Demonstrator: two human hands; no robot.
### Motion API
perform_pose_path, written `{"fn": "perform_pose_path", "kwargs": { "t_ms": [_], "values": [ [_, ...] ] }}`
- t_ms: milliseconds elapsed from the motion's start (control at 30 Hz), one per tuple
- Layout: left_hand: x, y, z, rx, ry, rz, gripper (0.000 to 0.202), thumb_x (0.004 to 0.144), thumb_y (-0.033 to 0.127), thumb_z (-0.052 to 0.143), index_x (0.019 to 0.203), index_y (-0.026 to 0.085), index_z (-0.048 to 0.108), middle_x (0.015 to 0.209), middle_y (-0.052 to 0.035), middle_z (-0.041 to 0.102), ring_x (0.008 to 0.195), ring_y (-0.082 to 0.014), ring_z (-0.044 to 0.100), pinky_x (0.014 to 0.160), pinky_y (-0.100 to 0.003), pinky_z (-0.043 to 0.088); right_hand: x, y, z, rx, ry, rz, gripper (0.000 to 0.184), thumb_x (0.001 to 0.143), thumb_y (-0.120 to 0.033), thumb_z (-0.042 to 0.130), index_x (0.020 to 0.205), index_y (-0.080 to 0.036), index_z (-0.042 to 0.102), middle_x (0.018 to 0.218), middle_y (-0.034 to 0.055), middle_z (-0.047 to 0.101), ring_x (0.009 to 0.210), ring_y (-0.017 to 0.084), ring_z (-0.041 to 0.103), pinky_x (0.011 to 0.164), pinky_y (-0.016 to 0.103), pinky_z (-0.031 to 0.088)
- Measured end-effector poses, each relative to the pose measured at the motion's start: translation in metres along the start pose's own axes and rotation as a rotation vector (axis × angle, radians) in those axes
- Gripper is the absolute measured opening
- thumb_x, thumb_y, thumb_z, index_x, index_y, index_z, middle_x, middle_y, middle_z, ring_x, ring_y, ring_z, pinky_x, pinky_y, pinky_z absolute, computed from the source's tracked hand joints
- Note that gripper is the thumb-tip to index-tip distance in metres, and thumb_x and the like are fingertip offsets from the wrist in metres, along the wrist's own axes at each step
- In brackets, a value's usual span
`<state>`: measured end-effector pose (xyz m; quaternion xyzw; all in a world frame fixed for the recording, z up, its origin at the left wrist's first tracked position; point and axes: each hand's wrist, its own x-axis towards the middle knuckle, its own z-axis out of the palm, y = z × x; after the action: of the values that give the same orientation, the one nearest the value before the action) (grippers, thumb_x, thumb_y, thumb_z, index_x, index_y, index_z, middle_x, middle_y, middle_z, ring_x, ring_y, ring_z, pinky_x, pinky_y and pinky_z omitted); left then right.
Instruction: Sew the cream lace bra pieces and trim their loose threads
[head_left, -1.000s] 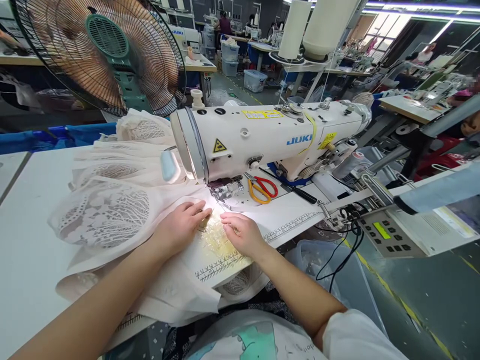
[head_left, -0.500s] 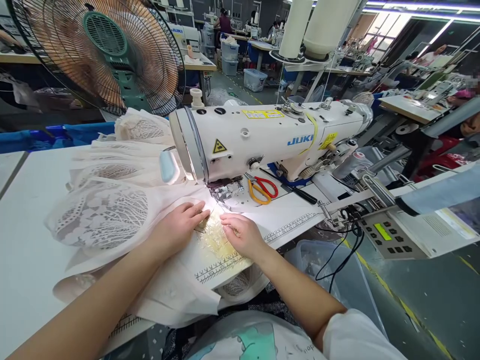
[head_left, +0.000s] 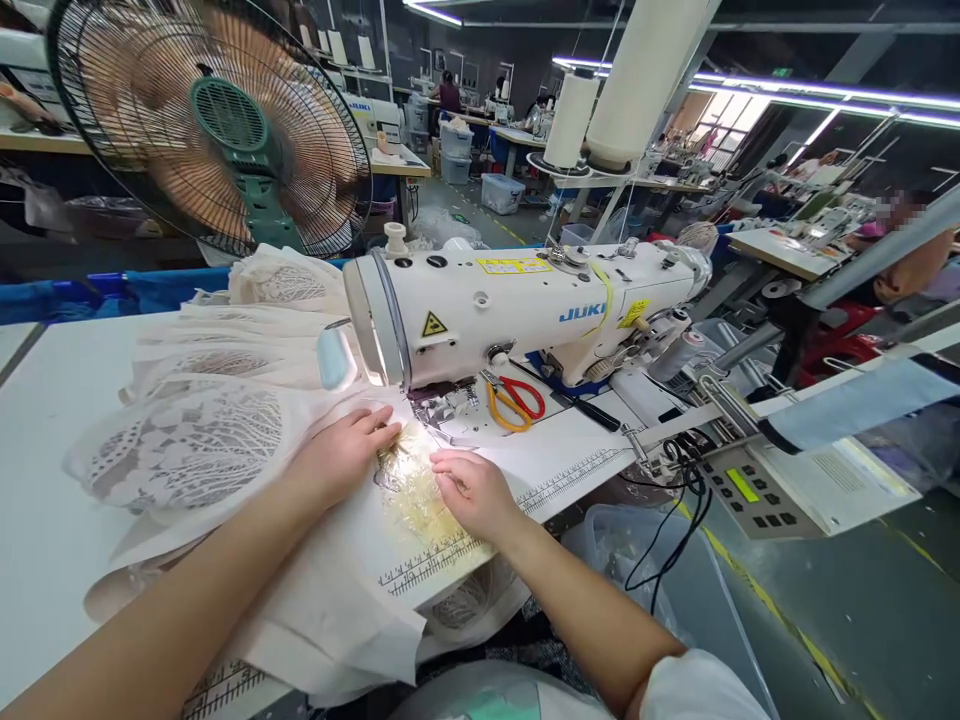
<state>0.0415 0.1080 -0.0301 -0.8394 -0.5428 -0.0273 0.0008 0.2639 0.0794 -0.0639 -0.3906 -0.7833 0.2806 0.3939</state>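
A white Juki sewing machine [head_left: 525,300] stands across the table. Cream fabric with lace panels [head_left: 187,450] lies spread to its left and under its needle area. My left hand [head_left: 341,455] lies flat on the fabric just left of the lit needle plate, fingers stretched out and pressing down. My right hand [head_left: 472,490] rests on the fabric's right edge in front of the needle, fingers curled and pinching the cloth. Between the two hands a strip of lace [head_left: 416,490] glows under the machine's lamp.
Scissors with red and orange handles [head_left: 514,400] lie under the machine arm. A standing fan [head_left: 217,120] is at the back left. Two thread cones [head_left: 600,100] stand behind the machine. A control panel [head_left: 750,490] and cables hang at the right. Other workstations fill the background.
The view has tilted up a little. Both hands have stayed on the fabric near the needle, shifting slightly toward me with the cloth.
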Motion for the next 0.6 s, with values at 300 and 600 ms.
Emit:
{"fn": "perform_pose_path", "kwargs": {
  "t_ms": [300, 600],
  "values": [
    [0.005, 0.003, -0.003, 0.090, 0.021, -0.070, 0.046, 0.081, 0.009, 0.036, 0.116, 0.020, 0.065, 0.132, -0.0107, 0.058, 0.120, -0.0277, 0.053, 0.094, -0.040, 0.048, -0.020, -0.027, 0.011, -0.182, 0.012, -0.371, 0.022, 0.089, -0.030, 0.046, 0.092, -0.017, 0.064, 0.087, 0.0086, 0.068, 0.083, 0.019, 0.061, 0.076, 0.033, 0.051],
    [-0.066, 0.033, -0.033, 0.279, 0.154, -0.141, 0.044, 0.088, 0.016, 0.031, 0.124, 0.019, 0.056, 0.125, -0.0146, 0.061, 0.112, -0.0346, 0.056, 0.086, -0.048, 0.048, -0.060, -0.074, 0.047, -0.582, -0.452, -0.417, 0.015, 0.086, -0.031, 0.057, 0.088, -0.016, 0.058, 0.080, 0.0074, 0.060, 0.072, 0.020, 0.056, 0.058, 0.032, 0.046]
  ]
}}
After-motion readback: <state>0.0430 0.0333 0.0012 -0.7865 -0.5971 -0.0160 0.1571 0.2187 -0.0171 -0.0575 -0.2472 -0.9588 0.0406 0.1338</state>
